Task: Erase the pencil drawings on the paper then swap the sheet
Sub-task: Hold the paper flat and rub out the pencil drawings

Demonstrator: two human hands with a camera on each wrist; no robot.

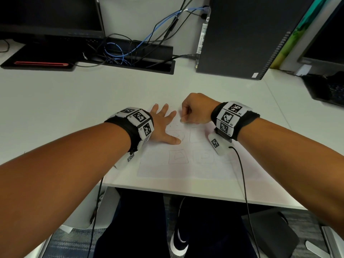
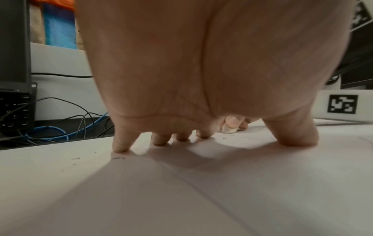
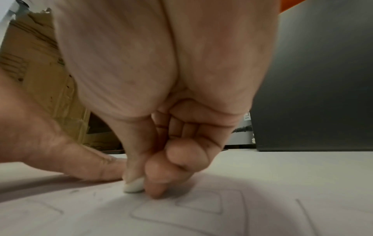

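Note:
A white sheet of paper (image 1: 186, 164) with faint pencil squares and shapes lies on the desk near its front edge. My left hand (image 1: 163, 125) lies flat on the sheet's upper left part, fingers spread and pressing it down. My right hand (image 1: 193, 112) is curled just right of it and pinches a small white eraser (image 3: 134, 186) against the paper, near the sheet's top. The eraser (image 2: 229, 129) also shows in the left wrist view, beyond my left fingers (image 2: 121, 143). Pencil outlines (image 3: 181, 209) lie just in front of the eraser.
A black computer tower (image 1: 245, 36) stands at the back right. A cable tray (image 1: 141, 58) with blue and black wires runs along the back. A monitor base (image 1: 41, 58) is at the back left. Eraser crumbs (image 2: 76, 158) dot the desk.

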